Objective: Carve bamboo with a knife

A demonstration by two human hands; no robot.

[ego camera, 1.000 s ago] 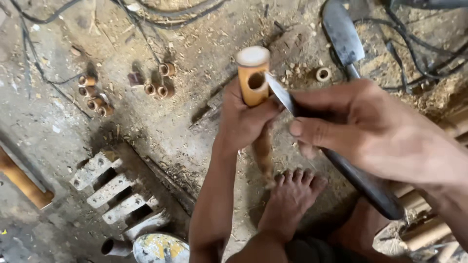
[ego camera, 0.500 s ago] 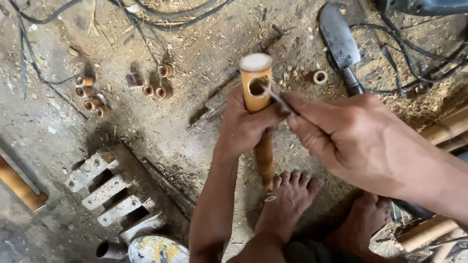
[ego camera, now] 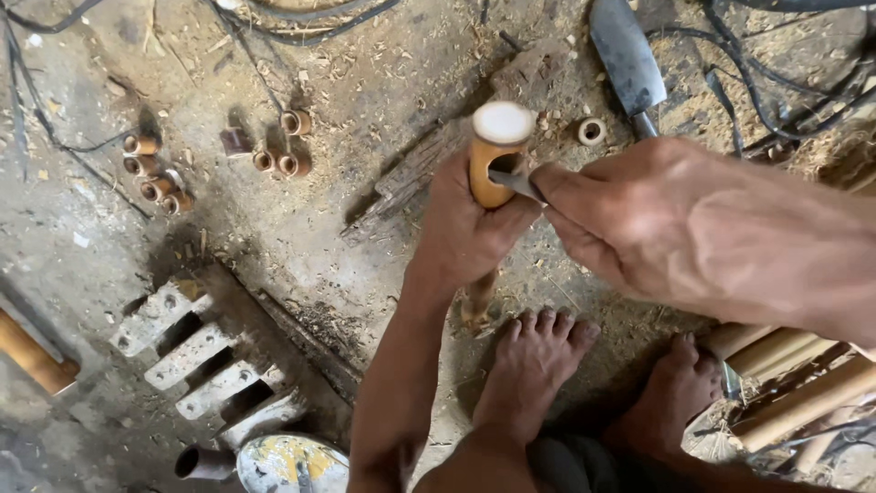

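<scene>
Short bamboo rings (ego camera: 151,178) lie toward the left edge of the dirt floor (ego camera: 274,237). Mid-floor, the left hand (ego camera: 470,233) is wrapped tight around an upright bamboo tube (ego camera: 497,151), its foot beside bare toes. The right hand (ego camera: 657,224) pinches a thin blade (ego camera: 513,184), tip in the tube's side hole. A broad knife (ego camera: 628,57) lies near the top edge.

Left of the bamboo stick (ego camera: 497,155), bare floor (ego camera: 301,237) lies open; short bamboo rings (ego camera: 285,151) and slotted blocks (ego camera: 196,351) crowd farther left, a big knife (ego camera: 628,64) to its right.
</scene>
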